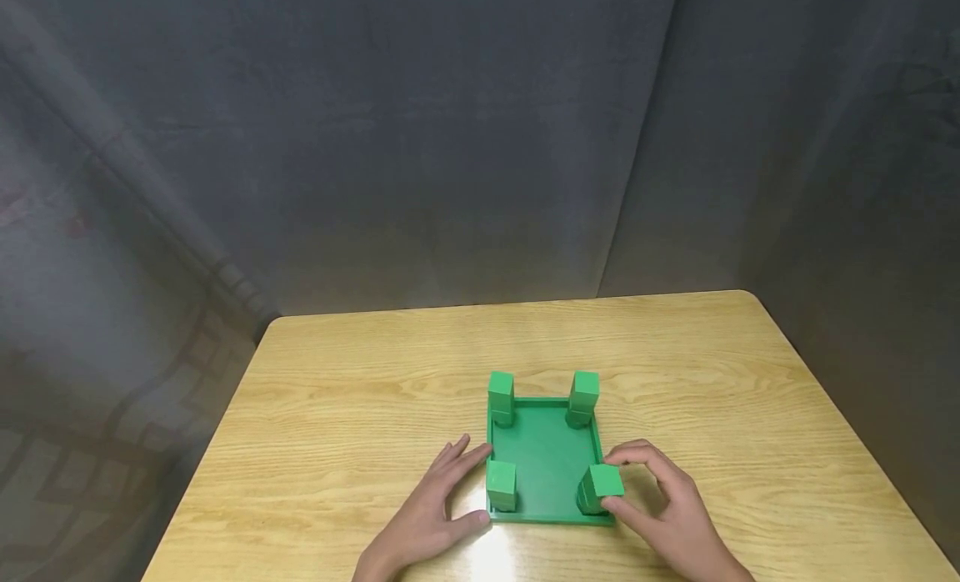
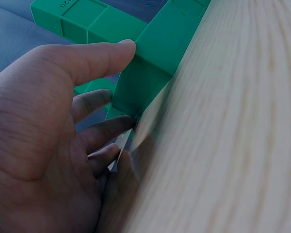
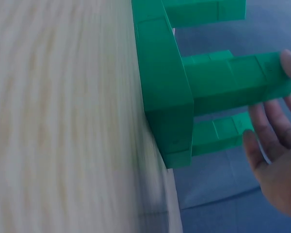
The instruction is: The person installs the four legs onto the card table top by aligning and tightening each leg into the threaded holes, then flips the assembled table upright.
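Note:
A green square plate (image 1: 546, 461) lies on the wooden table (image 1: 360, 398) with four upright green block legs at its corners. My left hand (image 1: 471, 489) lies spread on the table against the plate's front left corner. Its straight fingers touch the left edge beside the front left leg (image 1: 501, 484), and its thumb (image 2: 106, 53) presses the plate's edge (image 2: 167, 41). My right hand (image 1: 610, 482) pinches the top of the front right leg (image 1: 600, 486) between thumb and fingers. In the right wrist view its fingers (image 3: 262, 136) curl round that leg (image 3: 228, 82).
The back left leg (image 1: 500, 396) and back right leg (image 1: 583, 396) stand untouched. Grey cloth walls (image 1: 450, 148) close in the table behind and on both sides. The table's right edge (image 1: 847, 415) runs near my right hand.

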Demonstrator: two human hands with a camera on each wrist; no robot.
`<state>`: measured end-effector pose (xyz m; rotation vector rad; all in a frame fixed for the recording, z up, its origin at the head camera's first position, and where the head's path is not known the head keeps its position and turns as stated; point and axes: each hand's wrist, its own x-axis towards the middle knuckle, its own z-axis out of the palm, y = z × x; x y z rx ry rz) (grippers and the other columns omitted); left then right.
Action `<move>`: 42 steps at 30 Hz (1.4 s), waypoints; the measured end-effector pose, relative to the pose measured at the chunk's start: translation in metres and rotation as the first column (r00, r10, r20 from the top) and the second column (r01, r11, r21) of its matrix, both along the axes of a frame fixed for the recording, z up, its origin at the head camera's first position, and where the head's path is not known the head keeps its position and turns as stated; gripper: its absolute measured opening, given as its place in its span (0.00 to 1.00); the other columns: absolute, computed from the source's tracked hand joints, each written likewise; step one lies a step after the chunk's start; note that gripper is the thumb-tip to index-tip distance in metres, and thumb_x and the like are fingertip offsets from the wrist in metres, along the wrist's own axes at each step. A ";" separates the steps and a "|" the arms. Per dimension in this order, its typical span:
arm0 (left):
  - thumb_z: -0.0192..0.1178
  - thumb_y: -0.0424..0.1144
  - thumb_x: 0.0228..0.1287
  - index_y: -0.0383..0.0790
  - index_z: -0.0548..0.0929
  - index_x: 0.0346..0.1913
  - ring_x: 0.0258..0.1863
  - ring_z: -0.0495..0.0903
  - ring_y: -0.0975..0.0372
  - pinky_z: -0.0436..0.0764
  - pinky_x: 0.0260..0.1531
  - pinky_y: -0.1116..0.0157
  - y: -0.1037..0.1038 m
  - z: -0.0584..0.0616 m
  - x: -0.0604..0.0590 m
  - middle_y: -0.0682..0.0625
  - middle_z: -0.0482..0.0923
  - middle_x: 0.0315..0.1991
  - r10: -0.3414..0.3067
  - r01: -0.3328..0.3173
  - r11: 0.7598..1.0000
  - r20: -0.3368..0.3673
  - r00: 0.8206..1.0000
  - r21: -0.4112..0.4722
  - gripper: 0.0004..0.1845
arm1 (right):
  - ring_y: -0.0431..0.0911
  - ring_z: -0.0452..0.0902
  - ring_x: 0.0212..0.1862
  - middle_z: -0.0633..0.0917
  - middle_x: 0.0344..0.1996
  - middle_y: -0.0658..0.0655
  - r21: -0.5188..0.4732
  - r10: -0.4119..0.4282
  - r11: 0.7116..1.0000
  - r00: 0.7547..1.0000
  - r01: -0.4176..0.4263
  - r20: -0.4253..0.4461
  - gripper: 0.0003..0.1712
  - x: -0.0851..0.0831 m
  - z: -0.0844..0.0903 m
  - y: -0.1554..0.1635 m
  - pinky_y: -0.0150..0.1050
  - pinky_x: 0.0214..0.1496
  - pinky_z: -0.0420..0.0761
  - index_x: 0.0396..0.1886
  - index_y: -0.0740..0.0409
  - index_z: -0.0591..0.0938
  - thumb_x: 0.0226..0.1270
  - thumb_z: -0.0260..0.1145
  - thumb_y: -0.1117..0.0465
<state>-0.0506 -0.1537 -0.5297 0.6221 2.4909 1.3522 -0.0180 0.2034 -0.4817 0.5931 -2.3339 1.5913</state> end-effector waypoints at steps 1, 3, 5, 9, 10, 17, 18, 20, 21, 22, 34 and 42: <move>0.73 0.58 0.71 0.65 0.69 0.86 0.87 0.50 0.34 0.53 0.77 0.21 0.000 0.000 0.000 0.41 0.58 0.88 0.000 0.000 1.000 0.001 1.000 -0.001 0.43 | 0.37 0.82 0.59 0.88 0.53 0.53 0.004 -0.031 0.999 0.999 0.031 -0.005 0.33 0.001 0.000 -0.001 0.23 0.68 0.73 0.59 0.55 0.85 0.56 0.84 0.78; 0.73 0.59 0.71 0.65 0.69 0.86 0.87 0.50 0.34 0.53 0.77 0.21 0.000 0.001 0.000 0.41 0.58 0.88 0.001 -0.001 1.000 0.004 1.000 0.000 0.43 | 0.37 0.82 0.57 0.88 0.51 0.53 0.007 -0.067 0.998 0.998 0.067 -0.012 0.33 0.001 0.000 -0.003 0.22 0.68 0.72 0.56 0.54 0.86 0.52 0.86 0.77; 0.73 0.59 0.71 0.64 0.69 0.86 0.87 0.50 0.34 0.52 0.77 0.21 0.000 0.001 0.000 0.41 0.58 0.88 0.001 -0.001 1.000 0.006 1.000 0.001 0.43 | 0.37 0.83 0.56 0.89 0.50 0.51 0.019 -0.086 0.996 0.996 0.087 -0.019 0.34 0.002 0.000 -0.004 0.22 0.67 0.73 0.55 0.51 0.86 0.50 0.88 0.76; 0.73 0.58 0.71 0.64 0.69 0.86 0.87 0.50 0.33 0.52 0.77 0.20 0.000 0.002 0.000 0.41 0.59 0.88 0.001 -0.001 1.000 0.010 1.000 0.004 0.43 | 0.36 0.83 0.56 0.88 0.51 0.45 0.047 -0.106 0.993 0.994 0.107 -0.009 0.35 0.001 0.000 -0.004 0.22 0.66 0.74 0.53 0.47 0.85 0.49 0.89 0.76; 0.73 0.58 0.71 0.64 0.69 0.86 0.87 0.50 0.33 0.52 0.77 0.20 0.000 0.002 0.000 0.41 0.59 0.88 0.001 -0.001 1.000 0.011 1.000 0.005 0.43 | 0.36 0.83 0.56 0.88 0.51 0.43 0.054 -0.111 0.992 0.994 0.111 -0.007 0.36 0.001 0.000 -0.004 0.22 0.66 0.75 0.53 0.46 0.85 0.49 0.89 0.76; 0.74 0.58 0.71 0.63 0.69 0.86 0.88 0.49 0.36 0.50 0.79 0.22 0.000 0.000 -0.001 0.45 0.60 0.88 -0.011 0.011 1.000 0.001 1.000 0.008 0.44 | 0.36 0.84 0.55 0.89 0.49 0.49 0.056 -0.156 0.986 0.987 0.158 -0.039 0.35 0.003 0.001 -0.008 0.21 0.66 0.73 0.52 0.49 0.85 0.46 0.89 0.78; 0.74 0.57 0.71 0.62 0.69 0.86 0.89 0.49 0.37 0.50 0.79 0.23 0.000 0.000 -0.001 0.47 0.61 0.88 -0.014 0.014 1.000 -0.007 1.000 0.008 0.44 | 0.36 0.83 0.55 0.89 0.49 0.49 0.053 -0.167 0.984 0.985 0.169 -0.033 0.35 0.004 0.001 -0.009 0.21 0.66 0.73 0.51 0.49 0.85 0.46 0.89 0.78; 0.74 0.56 0.71 0.59 0.69 0.86 0.89 0.51 0.39 0.51 0.80 0.25 0.000 0.000 -0.002 0.51 0.64 0.87 -0.021 0.022 1.000 -0.036 0.999 0.006 0.44 | 0.36 0.84 0.55 0.89 0.48 0.50 0.057 -0.179 0.982 0.982 0.182 -0.055 0.35 0.004 0.000 -0.010 0.21 0.66 0.73 0.50 0.50 0.86 0.44 0.89 0.79; 0.74 0.56 0.71 0.57 0.70 0.86 0.89 0.52 0.40 0.51 0.81 0.26 0.000 0.000 -0.002 0.53 0.65 0.86 -0.024 0.024 1.000 -0.052 0.998 0.004 0.44 | 0.36 0.84 0.55 0.89 0.48 0.50 0.053 -0.182 0.981 0.981 0.185 -0.059 0.35 0.004 -0.001 -0.010 0.21 0.66 0.73 0.50 0.51 0.86 0.44 0.89 0.79; 0.74 0.55 0.71 0.56 0.70 0.86 0.88 0.53 0.40 0.51 0.81 0.27 0.001 -0.001 -0.002 0.54 0.66 0.86 -0.025 0.026 1.000 -0.068 0.997 0.001 0.44 | 0.35 0.84 0.54 0.89 0.48 0.50 0.047 -0.182 0.982 0.981 0.186 -0.064 0.35 0.004 -0.001 -0.011 0.21 0.66 0.73 0.50 0.50 0.86 0.44 0.88 0.79; 0.74 0.53 0.71 0.51 0.72 0.85 0.88 0.55 0.40 0.52 0.81 0.29 0.002 0.001 -0.001 0.54 0.69 0.84 -0.021 0.021 1.000 -0.096 0.995 -0.003 0.43 | 0.35 0.83 0.54 0.90 0.49 0.47 0.013 -0.155 0.988 0.988 0.155 -0.014 0.36 0.003 0.000 -0.008 0.21 0.65 0.73 0.54 0.52 0.86 0.46 0.89 0.77; 0.73 0.56 0.72 0.56 0.70 0.86 0.87 0.54 0.38 0.53 0.80 0.27 0.002 -0.002 0.001 0.50 0.66 0.86 -0.008 0.006 1.000 -0.092 0.996 -0.020 0.43 | 0.37 0.80 0.63 0.86 0.62 0.58 -0.004 -0.042 0.999 0.997 0.042 0.058 0.64 -0.001 -0.012 0.002 0.23 0.68 0.72 0.82 0.59 0.73 0.41 0.92 0.73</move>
